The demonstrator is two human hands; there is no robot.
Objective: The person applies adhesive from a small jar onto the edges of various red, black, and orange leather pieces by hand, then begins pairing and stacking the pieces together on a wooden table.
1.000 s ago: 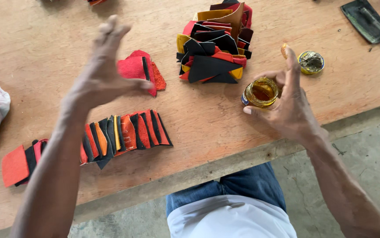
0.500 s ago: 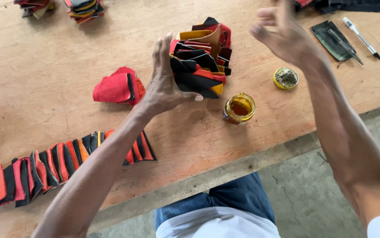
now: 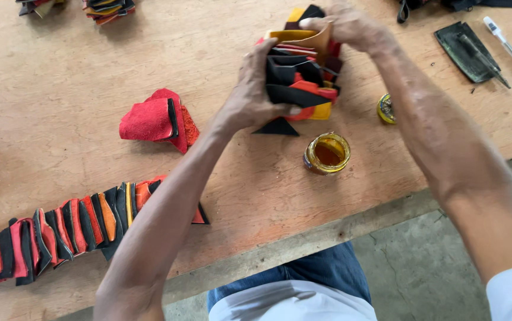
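Both hands are on a stack of black, red and yellow leather pieces [image 3: 303, 83] on the wooden table [image 3: 60, 89]. My left hand [image 3: 256, 95] grips the stack's near left side, thumb under a black piece. My right hand [image 3: 348, 27] holds the stack's top at the far side, fingers closed on a tan piece. An open glass jar of amber glue [image 3: 326, 153] stands just in front of the stack, and its yellow lid [image 3: 385, 109] lies to the right.
A row of overlapping red, black and orange pieces [image 3: 72, 229] runs along the near left edge. A small red pile [image 3: 155, 119] lies mid-table. More piles [image 3: 104, 9] sit far left. A dark flat pad with a tool [image 3: 467, 50] and a pen [image 3: 508, 47] lie far right.
Both hands have come down from the air and closed on the stack of leather pieces. The right hand let go of the glue jar, which now stands alone.
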